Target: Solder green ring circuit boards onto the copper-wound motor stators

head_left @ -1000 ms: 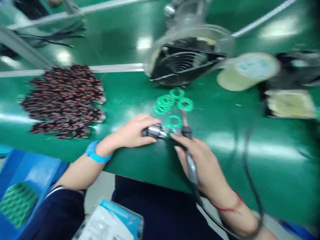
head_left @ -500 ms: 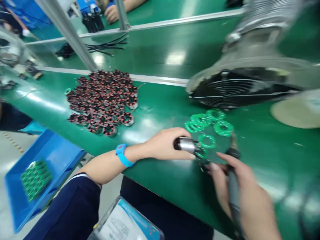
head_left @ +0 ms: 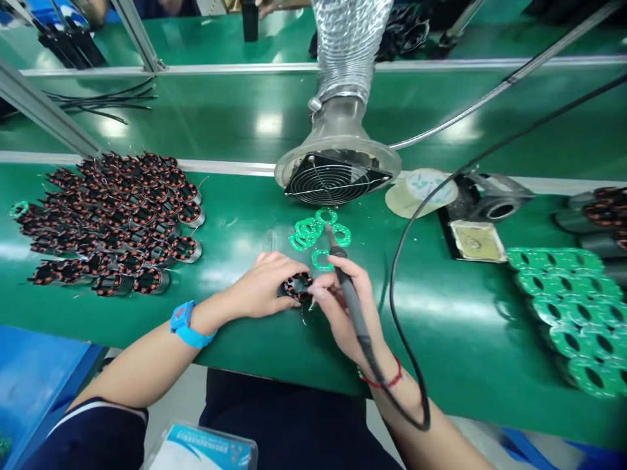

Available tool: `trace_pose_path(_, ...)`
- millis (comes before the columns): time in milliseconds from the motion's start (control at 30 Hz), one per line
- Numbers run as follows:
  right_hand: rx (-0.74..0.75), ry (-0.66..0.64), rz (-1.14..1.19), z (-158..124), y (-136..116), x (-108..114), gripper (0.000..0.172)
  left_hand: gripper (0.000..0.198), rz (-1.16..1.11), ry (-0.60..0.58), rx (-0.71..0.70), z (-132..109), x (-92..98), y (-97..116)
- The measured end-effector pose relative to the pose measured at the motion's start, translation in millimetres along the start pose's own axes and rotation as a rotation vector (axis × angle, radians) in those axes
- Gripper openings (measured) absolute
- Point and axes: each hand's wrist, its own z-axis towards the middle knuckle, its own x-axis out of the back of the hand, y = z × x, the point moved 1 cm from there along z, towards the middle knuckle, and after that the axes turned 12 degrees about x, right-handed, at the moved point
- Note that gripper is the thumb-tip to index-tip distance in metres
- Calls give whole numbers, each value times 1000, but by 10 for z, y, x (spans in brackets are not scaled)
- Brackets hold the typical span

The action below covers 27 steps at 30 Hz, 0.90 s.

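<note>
Stator core (head_left: 297,286) is grasped by the left hand (head_left: 267,285). The right hand (head_left: 367,310) grips a soldering iron (head_left: 351,300).

A hand could pass over the glossy green tabletop (head_left: 465,346) between the looped black cable (head_left: 393,287) and, at right, the green hole-punched circuit-board panels (head_left: 568,312); a black square wire-grilled fan (head_left: 333,184) blocks far centre, clustered black-and-copper cylindrical cores (head_left: 130,222) the left.

Near the table's (head_left: 274,352) front edge, the copper-wound core (head_left: 294,287) has tipped open-end up; the right hand's (head_left: 341,323) fingertips have closed in beside its rim.
</note>
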Motion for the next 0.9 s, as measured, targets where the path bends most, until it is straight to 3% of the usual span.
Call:
trace_pose_path(67,92,-15,-184,-69,-5,20,48,47,-64,2,-12,-11,48,-9)
trace_pose_path(133,105,-24,-343,-134,-41,43,52,39,-150,1,-24,-29,111,-1)
trace_pose_path(267,-70,-209,-446,-213,-129,72,47,2,-128,-1,41,-59,204,30)
trace_pose_path(367,-132,-289,-441,-229,-141,94,42,9,-78,-53,55,-63,219,31)
trace_pose_path(500,-244,-255,-364,-229,-103,114,51,14,-26,-164,68,-61,197,37)
trace_pose_path(700,-292,-255,-303,-154,-230,92,51,36,-8,-185,309,-104,137,74)
trace_pose_path(900,-381,-285,-270,-104,-228,119,63,32,124,-175,296,-92,52,-16)
